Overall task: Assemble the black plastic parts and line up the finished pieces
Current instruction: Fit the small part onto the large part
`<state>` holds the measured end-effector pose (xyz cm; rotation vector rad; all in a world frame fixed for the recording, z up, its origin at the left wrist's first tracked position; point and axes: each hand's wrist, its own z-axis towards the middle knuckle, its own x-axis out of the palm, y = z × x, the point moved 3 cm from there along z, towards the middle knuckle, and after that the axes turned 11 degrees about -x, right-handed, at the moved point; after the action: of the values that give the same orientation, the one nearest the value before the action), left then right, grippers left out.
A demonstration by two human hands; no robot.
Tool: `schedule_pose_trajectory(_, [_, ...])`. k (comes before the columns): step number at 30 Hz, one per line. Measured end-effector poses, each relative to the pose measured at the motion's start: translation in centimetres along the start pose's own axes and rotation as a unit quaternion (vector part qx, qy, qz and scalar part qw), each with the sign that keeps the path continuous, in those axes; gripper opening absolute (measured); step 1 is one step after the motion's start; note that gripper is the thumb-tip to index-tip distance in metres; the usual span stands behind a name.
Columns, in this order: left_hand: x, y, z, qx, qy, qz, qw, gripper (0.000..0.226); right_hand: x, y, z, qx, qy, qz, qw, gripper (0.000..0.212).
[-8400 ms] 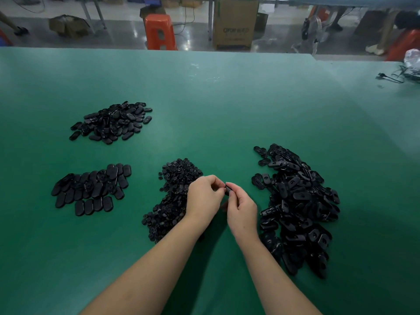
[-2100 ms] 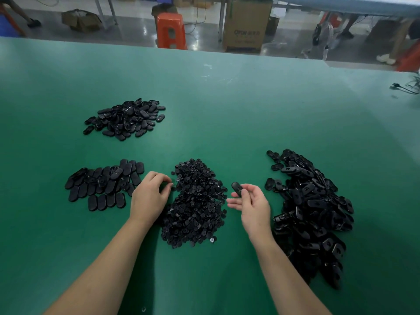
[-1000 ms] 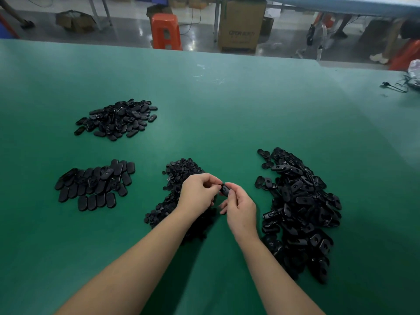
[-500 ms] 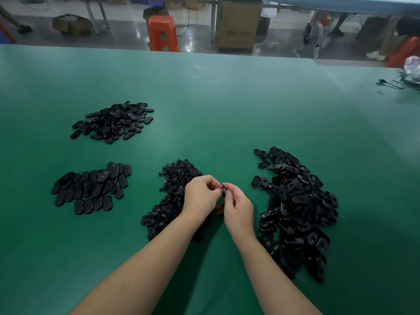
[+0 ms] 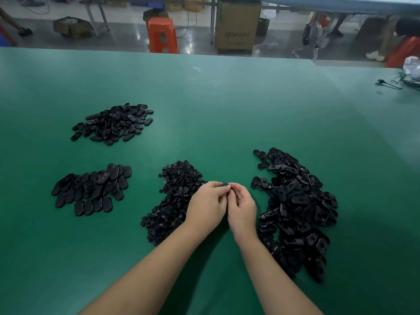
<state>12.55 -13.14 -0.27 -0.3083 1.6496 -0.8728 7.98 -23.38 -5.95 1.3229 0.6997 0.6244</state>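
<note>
2 hands, left hand (image 5: 208, 206) and right hand (image 5: 242, 206), fingers curled, pinch 1 black part (image 5: 225, 185) above the green table (image 5: 227, 110).

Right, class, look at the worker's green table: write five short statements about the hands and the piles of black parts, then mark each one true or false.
1. Both hands, left and right, pinch one small black part. True.
2. The table is red. False: it is green.
3. The pile of small round parts lies left of the hands. True.
4. The lined-up pieces sit at the right edge. False: they are on the left.
5. The orange stool stands on the table. False: it stands on the floor beyond.
</note>
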Motion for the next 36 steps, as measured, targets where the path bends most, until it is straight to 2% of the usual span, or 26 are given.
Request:
schedule_pose_trajectory(6, [-0.8, 0.6, 0.8, -0.087, -0.006, -0.113, 0.99, 0.012, 0.1, 0.5, -0.1, -0.048, 0.025, -0.032, 0.998, 0.029])
schedule_pose_trajectory(10, [-1.0, 0.8, 1.8, -0.128, 0.007, -0.12, 0.985, 0.007, 0.3, 0.4, -0.1, -0.044, 0.031, -0.036, 0.998, 0.03])
schedule_pose_trajectory(17, [-1.3, 0.8, 2.6, -0.127, 0.067, -0.095, 0.985, 0.008, 0.2, 0.3, 0.0, -0.031, 0.037, -0.042, 0.998, 0.026])
schedule_pose_trajectory(28, [-1.7, 0.7, 2.8, -0.147, 0.091, -0.054, 0.984, 0.005, 0.3, 0.2, -0.2, -0.013, 0.052, -0.036, 0.998, 0.029])
schedule_pose_trajectory(36, [-1.6, 0.0, 2.5, -0.147, 0.082, -0.056, 0.984, 0.009, 0.2, 0.2, -0.1, -0.005, 0.056, -0.038, 0.998, 0.021])
